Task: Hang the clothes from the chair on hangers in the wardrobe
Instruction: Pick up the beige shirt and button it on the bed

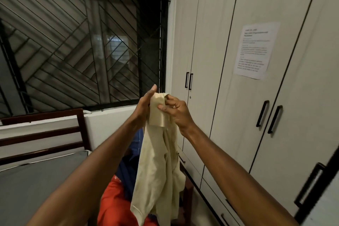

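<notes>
Your right hand (176,111) pinches the collar end of a beige shirt (161,161) between thumb and curled fingers. Your left hand (145,103) presses the same bunched fabric with fingers nearly straight, thumb raised. The shirt hangs limp from this double grip, in front of you, above a chair (188,194) piled with blue clothing (128,163) and an orange garment (113,205). It looks light, soft and floppy; take it by collar or shoulders so it opens out. The bed (36,180) lies to your left. The white wardrobe (229,60) stands at right, doors closed; no hanger shows.
</notes>
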### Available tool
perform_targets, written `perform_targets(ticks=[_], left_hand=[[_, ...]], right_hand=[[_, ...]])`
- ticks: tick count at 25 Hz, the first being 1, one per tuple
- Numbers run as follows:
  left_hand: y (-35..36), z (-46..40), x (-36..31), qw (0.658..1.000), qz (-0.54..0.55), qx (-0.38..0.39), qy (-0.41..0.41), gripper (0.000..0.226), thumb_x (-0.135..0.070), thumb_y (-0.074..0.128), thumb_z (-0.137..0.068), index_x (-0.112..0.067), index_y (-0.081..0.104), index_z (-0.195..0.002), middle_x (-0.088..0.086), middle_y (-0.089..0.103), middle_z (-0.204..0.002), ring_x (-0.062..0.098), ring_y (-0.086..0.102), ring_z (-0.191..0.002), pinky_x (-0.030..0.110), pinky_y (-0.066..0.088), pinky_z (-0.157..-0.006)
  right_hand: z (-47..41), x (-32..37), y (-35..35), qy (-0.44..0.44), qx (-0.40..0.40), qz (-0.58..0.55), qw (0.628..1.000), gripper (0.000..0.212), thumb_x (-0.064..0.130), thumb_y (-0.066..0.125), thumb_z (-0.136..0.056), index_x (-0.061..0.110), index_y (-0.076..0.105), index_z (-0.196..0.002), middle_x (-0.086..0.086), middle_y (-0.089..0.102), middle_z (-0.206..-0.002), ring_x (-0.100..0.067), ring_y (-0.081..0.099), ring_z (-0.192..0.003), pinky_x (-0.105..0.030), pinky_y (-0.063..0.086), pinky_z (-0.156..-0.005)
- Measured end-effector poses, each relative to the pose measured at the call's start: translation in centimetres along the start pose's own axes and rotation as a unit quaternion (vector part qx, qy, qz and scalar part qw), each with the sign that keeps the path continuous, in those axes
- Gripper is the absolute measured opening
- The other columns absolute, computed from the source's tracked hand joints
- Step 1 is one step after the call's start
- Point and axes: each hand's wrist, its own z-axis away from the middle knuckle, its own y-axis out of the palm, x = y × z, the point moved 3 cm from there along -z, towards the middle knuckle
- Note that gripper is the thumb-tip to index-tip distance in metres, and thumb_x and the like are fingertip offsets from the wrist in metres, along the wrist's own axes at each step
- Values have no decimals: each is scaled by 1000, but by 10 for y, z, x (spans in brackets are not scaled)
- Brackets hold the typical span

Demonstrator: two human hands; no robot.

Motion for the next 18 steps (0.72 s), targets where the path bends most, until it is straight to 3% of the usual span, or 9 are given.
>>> perform_targets(ticks=[3, 5, 8, 10, 13, 16, 18], left_hand=[[7, 26, 7, 997, -20, -26, -67, 40, -41, 57, -73, -8, 67, -93, 7, 69, -74, 24, 61, -72, 30, 50, -63], [13, 41, 10, 993, -31, -37, -109, 41, -36, 55, -63, -7, 64, -90, 10, 67, -72, 27, 57, -70, 33, 46, -67], [26, 65, 7, 990, -23, -45, -131, 26, -32, 53, -55, -12, 55, -71, 5, 57, -60, 23, 49, -57, 27, 39, -58], [38, 82, 1, 990, -29, -23, -134, 21, -32, 53, -56, -14, 54, -67, 3, 56, -57, 21, 49, -55, 27, 38, -58], [57, 100, -5, 990, -27, 71, -119, 29, -40, 57, -71, -12, 61, -76, 6, 61, -66, 22, 55, -64, 31, 44, -66], [68, 111, -2, 976, -66, 163, -127, 63, -57, 71, -66, -8, 66, -104, 14, 68, -95, 27, 64, -83, 37, 51, -78], [80, 120, 2, 964, -106, 216, -114, 68, -61, 73, -67, -8, 64, -107, 14, 67, -102, 25, 65, -88, 37, 52, -79]], right_hand=[[42, -1, -7, 47, -21, 13, 999, 57, 44, 78, -80, 11, 71, -125, 11, 56, -134, -12, 59, -122, -23, 52, -94], [65, 1, -18, 65, -19, -31, 997, 42, 35, 73, -85, 7, 75, -116, 5, 60, -130, -12, 61, -118, -21, 50, -91], [100, 10, -36, 37, -74, -50, 995, 17, 14, 67, -90, 2, 77, -97, -9, 74, -111, -18, 68, -105, -35, 51, -94], [117, 14, -51, 34, -123, -20, 992, 24, 13, 70, -79, 6, 72, -101, -10, 74, -107, -19, 66, -100, -42, 54, -92], [143, 13, -66, 85, -44, 42, 995, 52, 21, 75, -69, 23, 69, -121, 0, 68, -126, -18, 60, -120, -44, 51, -103], [177, 11, -65, 131, 76, 33, 988, 40, 12, 67, -80, 7, 73, -119, -13, 72, -123, -26, 64, -121, -41, 44, -111], [204, 11, -65, 161, 76, 19, 984, 37, 7, 69, -79, -4, 71, -114, -17, 73, -115, -26, 67, -110, -41, 45, -105]])
